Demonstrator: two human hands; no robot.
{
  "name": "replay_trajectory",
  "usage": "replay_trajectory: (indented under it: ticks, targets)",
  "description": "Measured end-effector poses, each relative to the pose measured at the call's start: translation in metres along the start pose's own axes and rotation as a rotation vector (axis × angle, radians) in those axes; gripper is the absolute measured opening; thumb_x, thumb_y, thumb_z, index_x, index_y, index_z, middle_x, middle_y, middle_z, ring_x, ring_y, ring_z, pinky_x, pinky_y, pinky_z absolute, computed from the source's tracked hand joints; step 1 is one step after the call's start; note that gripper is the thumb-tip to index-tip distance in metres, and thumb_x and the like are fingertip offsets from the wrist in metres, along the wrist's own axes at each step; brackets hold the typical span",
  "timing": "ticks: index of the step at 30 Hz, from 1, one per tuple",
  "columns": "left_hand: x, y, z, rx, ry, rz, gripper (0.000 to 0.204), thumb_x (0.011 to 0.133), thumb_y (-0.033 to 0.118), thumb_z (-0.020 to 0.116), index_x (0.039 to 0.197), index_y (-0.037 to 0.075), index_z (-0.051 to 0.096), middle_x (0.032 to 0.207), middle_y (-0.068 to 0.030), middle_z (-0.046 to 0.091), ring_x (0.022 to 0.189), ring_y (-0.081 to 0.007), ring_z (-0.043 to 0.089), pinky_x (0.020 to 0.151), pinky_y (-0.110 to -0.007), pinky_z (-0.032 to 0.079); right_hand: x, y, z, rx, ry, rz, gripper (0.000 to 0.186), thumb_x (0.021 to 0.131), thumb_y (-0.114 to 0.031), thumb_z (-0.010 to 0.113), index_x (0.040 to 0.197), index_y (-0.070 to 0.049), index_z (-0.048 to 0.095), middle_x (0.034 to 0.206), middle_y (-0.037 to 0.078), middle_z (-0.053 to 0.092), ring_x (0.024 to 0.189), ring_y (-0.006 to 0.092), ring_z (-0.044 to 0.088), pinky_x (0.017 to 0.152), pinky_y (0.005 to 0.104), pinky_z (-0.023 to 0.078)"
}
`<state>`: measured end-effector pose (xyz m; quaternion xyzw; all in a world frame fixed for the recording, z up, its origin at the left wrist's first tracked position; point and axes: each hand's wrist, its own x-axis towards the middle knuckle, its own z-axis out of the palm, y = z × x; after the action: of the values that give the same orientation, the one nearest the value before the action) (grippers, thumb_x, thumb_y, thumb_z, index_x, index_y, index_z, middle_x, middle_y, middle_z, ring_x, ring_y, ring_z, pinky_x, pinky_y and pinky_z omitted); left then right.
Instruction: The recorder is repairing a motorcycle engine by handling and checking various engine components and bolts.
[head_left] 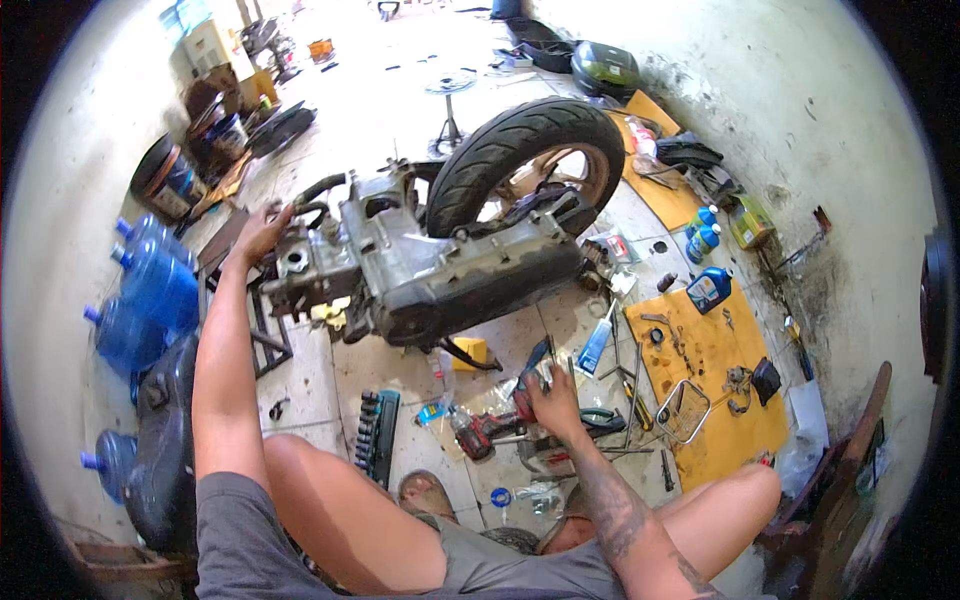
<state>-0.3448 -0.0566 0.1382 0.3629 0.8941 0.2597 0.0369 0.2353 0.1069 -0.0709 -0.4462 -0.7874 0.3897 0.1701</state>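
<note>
A scooter engine block (420, 265) with its rear wheel (525, 160) attached rests on a low metal stand (268, 340) on the tiled floor. My left hand (262, 232) is stretched out and rests on the engine's left end, near the black hoses. My right hand (550, 395) is down on the floor among scattered tools, closed around a red-and-black hand tool (528, 385). A red power tool (480, 432) lies just left of that hand. My bare knees frame the lower part of the view.
A black socket set (378, 435) lies by my left knee. Orange cardboard (715, 380) at right holds small parts and a blue oil bottle (708, 290). Blue water jugs (150, 290) line the left wall. A helmet (603, 68) and clutter sit farther back.
</note>
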Motion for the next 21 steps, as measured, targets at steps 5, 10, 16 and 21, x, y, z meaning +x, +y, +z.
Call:
replay_trajectory:
  ticks: [5, 10, 16, 21]
  targets:
    - [0.018, -0.027, 0.001, -0.372, -0.269, -0.152, 0.053, 0.096, 0.056, 0.054, 0.095, 0.006, 0.073, 0.079, 0.0061, 0.060, 0.072, -0.0044, 0.050, 0.067, -0.023, 0.043, 0.133, -0.107, 0.015, 0.501, 0.332, 0.189, 0.099, 0.094, -0.061, 0.048, 0.145, 0.018, 0.018, 0.143, 0.040, 0.033, 0.137, 0.0518, 0.029, 0.116, 0.0494, 0.024]
    - [0.020, -0.053, 0.022, -0.561, -0.114, 0.010, 0.051, 0.096, 0.047, 0.059, 0.087, -0.001, 0.071, 0.075, 0.0048, 0.060, 0.073, -0.0061, 0.049, 0.070, -0.025, 0.041, 0.151, -0.140, 0.041, 0.575, 0.530, 0.435, 0.106, 0.094, -0.065, 0.046, 0.150, 0.013, 0.001, 0.146, 0.042, 0.016, 0.137, 0.0521, 0.020, 0.115, 0.0529, 0.021]
    - [0.003, -0.039, 0.022, -0.719, -0.069, -0.075, 0.036, 0.099, 0.034, 0.059, 0.096, 0.001, 0.071, 0.083, 0.0044, 0.065, 0.074, -0.0038, 0.055, 0.069, -0.021, 0.043, 0.161, -0.150, 0.057, 0.729, 0.740, 0.392, 0.094, 0.095, -0.059, 0.050, 0.154, 0.001, 0.007, 0.142, 0.035, 0.025, 0.129, 0.0438, 0.030, 0.108, 0.0530, 0.027]
    - [-0.023, -0.023, 0.023, -0.736, 0.029, -0.183, 0.033, 0.099, 0.032, 0.060, 0.102, 0.001, 0.072, 0.087, 0.0031, 0.068, 0.076, -0.0037, 0.057, 0.070, -0.020, 0.044, 0.189, -0.131, 0.051, 0.731, 0.747, 0.231, 0.089, 0.095, -0.048, 0.058, 0.152, 0.003, 0.014, 0.138, 0.032, 0.033, 0.126, 0.0402, 0.033, 0.107, 0.0483, 0.030]
